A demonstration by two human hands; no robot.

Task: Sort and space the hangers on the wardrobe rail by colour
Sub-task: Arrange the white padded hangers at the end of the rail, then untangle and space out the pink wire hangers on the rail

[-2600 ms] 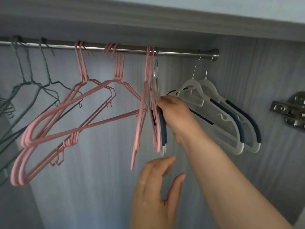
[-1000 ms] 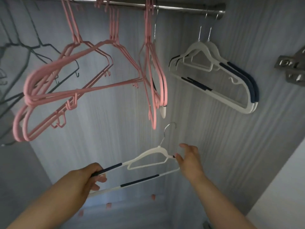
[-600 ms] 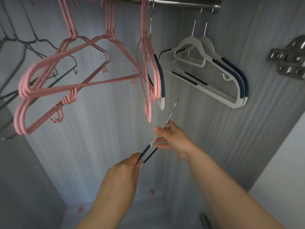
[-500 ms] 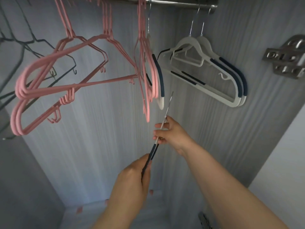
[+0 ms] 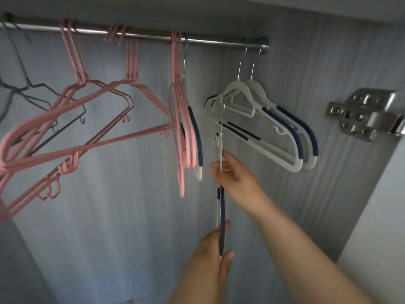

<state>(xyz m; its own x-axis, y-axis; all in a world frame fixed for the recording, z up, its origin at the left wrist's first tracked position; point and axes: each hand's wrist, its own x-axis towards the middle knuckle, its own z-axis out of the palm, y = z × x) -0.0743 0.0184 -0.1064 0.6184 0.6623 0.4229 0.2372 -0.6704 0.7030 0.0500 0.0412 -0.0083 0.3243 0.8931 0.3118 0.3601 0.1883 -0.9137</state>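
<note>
A white hanger with navy grips (image 5: 221, 207) is off the rail, seen edge-on, its metal hook pointing up. My right hand (image 5: 234, 176) pinches it near the neck. My left hand (image 5: 210, 257) pinches its lower navy end. The steel rail (image 5: 208, 41) runs across the top. Two white-and-navy hangers (image 5: 269, 121) hang at its right end. Another white-and-navy hanger (image 5: 196, 137) hangs against a bunch of pink hangers (image 5: 179, 119). More pink hangers (image 5: 87, 119) hang in two groups to the left. Dark wire hangers (image 5: 32, 93) are at the far left.
The grey wardrobe back panel (image 5: 131, 216) fills the view behind the hangers. A metal door hinge (image 5: 363, 115) is fixed to the right side wall. A shelf or top board (image 5: 197, 9) sits just above the rail.
Both hands have lifted the loose white hanger up towards the rail, and it has turned from flat to edge-on. The view has tilted upward, showing more of the rail.
</note>
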